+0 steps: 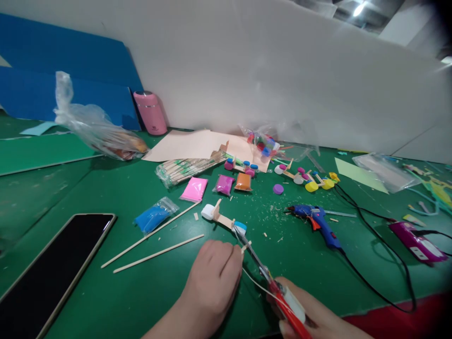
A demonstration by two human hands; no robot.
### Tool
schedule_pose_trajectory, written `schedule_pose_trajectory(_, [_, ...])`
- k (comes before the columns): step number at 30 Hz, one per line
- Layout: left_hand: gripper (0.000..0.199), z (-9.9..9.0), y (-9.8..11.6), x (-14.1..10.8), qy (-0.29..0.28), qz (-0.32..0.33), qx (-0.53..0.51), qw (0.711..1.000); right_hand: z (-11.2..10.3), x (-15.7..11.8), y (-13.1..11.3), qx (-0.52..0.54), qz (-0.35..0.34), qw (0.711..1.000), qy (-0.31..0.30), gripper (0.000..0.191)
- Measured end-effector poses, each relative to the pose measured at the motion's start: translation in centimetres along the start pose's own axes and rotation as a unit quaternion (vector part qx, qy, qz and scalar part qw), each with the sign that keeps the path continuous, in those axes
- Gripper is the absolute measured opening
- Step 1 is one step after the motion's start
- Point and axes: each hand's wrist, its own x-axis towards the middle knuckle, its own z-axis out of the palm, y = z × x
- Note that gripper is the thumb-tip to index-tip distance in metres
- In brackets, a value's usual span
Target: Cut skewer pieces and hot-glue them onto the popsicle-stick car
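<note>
My left hand (214, 275) is closed on a thin wooden stick (246, 246), whose short end pokes out past the fingers. My right hand (314, 303) grips red-handled shears (278, 294). Their metal blades reach up to the stick's end, close to my left fingers; whether they touch it I cannot tell. A thin pale cord or strip curves beside the handles. Just beyond my left hand lies a small wooden car (224, 220) with white and blue caps as wheels. To the left, two loose wooden sticks (158, 253) lie on the green table (141, 301).
A blue glue gun (318, 221) with a black cord lies right, beside a purple power strip (418, 242). Left is a phone (58, 273). Clay packets (194, 189), bundled sticks (194, 168), more small cars (319, 182) and a pink bottle (151, 113) stand farther back.
</note>
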Motion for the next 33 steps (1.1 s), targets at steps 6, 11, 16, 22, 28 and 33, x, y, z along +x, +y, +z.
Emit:
schedule_pose_trajectory(6, [0.019, -0.8, 1.0, 1.4, -0.030, -0.263, -0.242, 0.933, -0.7, 0.2, -0.4, 0.037, 0.026, 0.999, -0.026, 0.048])
schedule_pose_trajectory(11, [0.020, -1.0, 1.6, 2.0, -0.057, -0.490, -0.492, 0.718, -0.9, 0.7, -1.0, -0.024, 0.021, 0.999, -0.008, 0.057])
schedule_pose_trajectory(16, [0.024, -0.8, 1.7, 1.6, -0.045, -0.523, -0.670, 0.525, -1.0, 0.5, -1.6, -0.088, 0.018, 0.996, 0.011, 0.051])
schedule_pose_trajectory(22, [0.021, -0.5, 1.7, 1.4, -0.043, -0.496, -0.725, 0.476, -1.2, 0.9, -0.7, -0.144, -0.017, 0.989, 0.025, 0.053])
schedule_pose_trajectory(28, [0.021, -0.5, 1.8, 1.6, -0.039, -0.502, -0.724, 0.471, -1.1, 0.9, -0.3, -0.135, -0.032, 0.990, 0.023, 0.046])
schedule_pose_trajectory(33, [0.020, -0.4, 1.9, 1.8, -0.034, -0.504, -0.729, 0.462, -1.1, 1.6, 0.3, -0.162, -0.056, 0.985, 0.018, 0.048])
